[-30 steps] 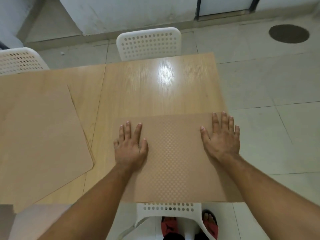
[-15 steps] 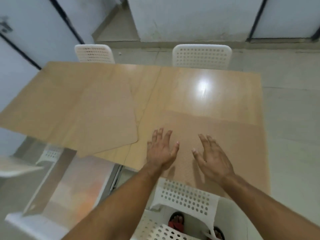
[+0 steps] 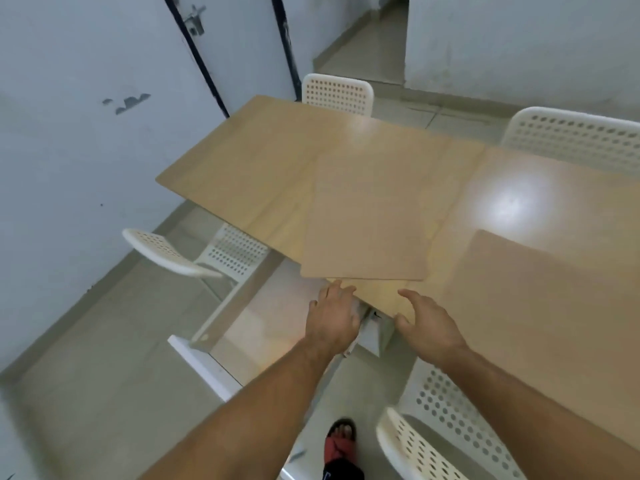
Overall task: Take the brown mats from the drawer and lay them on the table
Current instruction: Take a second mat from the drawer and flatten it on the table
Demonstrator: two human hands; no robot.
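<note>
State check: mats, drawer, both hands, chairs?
Left mat: flat on table, near corner overhanging the edge.
Right mat: flat on table.
Drawer: pulled open.
Left hand: open, empty, at table edge.
Right hand: open, empty.
Chair: tucked against far side of table.

Two brown mats (image 3: 367, 216) (image 3: 540, 306); one table (image 3: 249, 168); one drawer (image 3: 263, 320); four chairs (image 3: 337, 93) (image 3: 571, 140) (image 3: 166, 251) (image 3: 446, 431); two hands (image 3: 332, 318) (image 3: 429, 323)

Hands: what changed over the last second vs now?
Both hands came off the near mat they were pressing flat and swung left. The left hand and right hand now hover, empty and open, at the table edge above the open drawer. Both mats lie where they were; the other mat overhangs the edge.
</note>
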